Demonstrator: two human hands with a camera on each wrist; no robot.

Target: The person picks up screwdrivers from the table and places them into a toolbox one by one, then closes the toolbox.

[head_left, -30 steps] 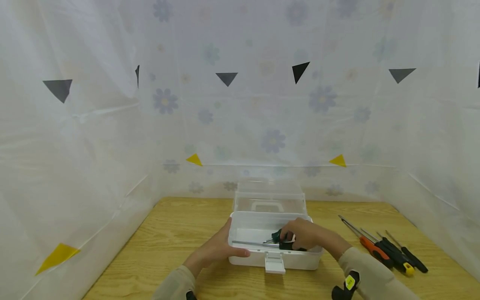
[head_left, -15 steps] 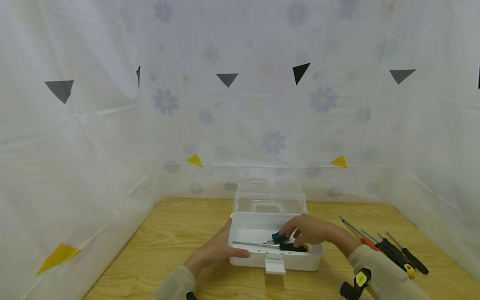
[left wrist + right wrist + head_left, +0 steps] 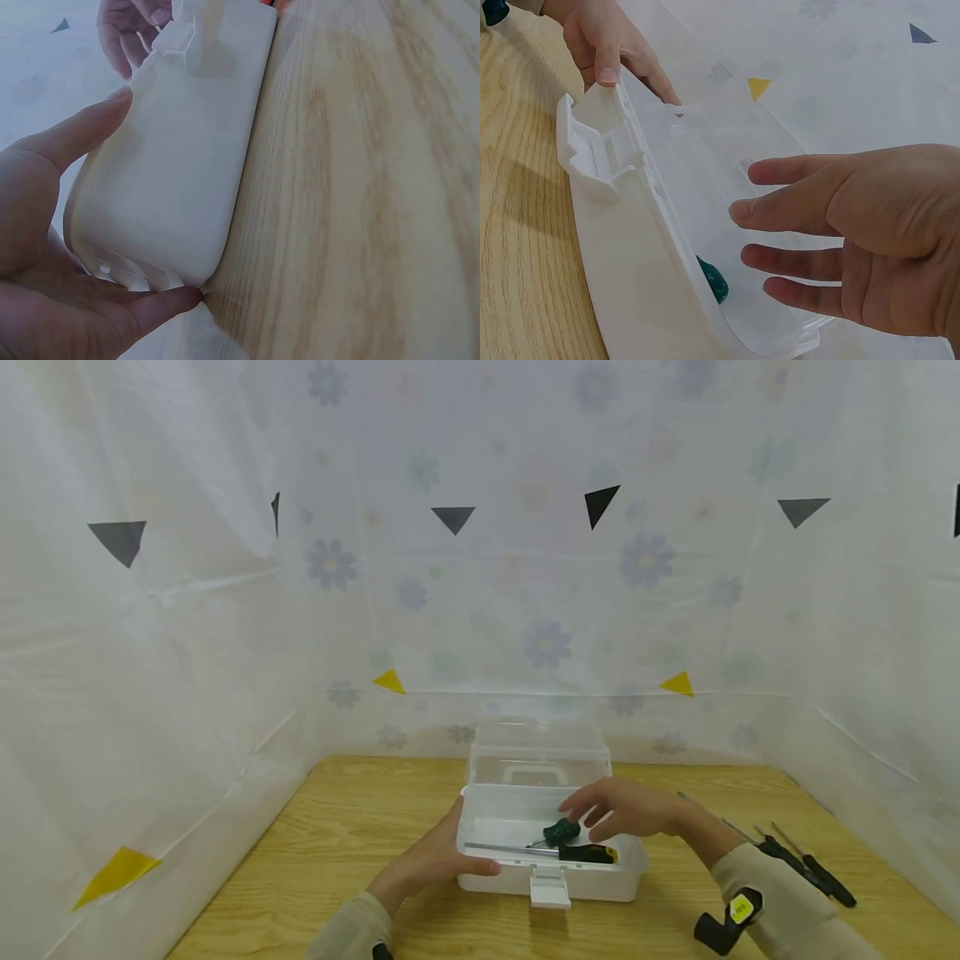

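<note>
A clear plastic box (image 3: 551,881) stands on the wooden table with its lid (image 3: 538,752) up. Inside lie a green-handled screwdriver (image 3: 558,832) and a black-and-yellow-handled one (image 3: 588,853) with a long shaft. My left hand (image 3: 438,856) grips the box's left front corner, thumb on the front rim; the left wrist view shows the left hand (image 3: 52,247) wrapped around the box's white wall (image 3: 187,165). My right hand (image 3: 618,810) hovers above the box's right part, fingers spread, holding nothing. In the right wrist view the right hand (image 3: 832,225) floats over the box (image 3: 652,255).
Several screwdrivers (image 3: 806,864) lie on the table right of the box, partly hidden by my right forearm. White flowered sheeting with black and yellow triangles walls the table on three sides. The box's latch (image 3: 550,888) hangs at the front.
My right hand let go of the screwdriver handles in the box and has lifted up and to the right with fingers spread. The left hand has stayed on the box.
</note>
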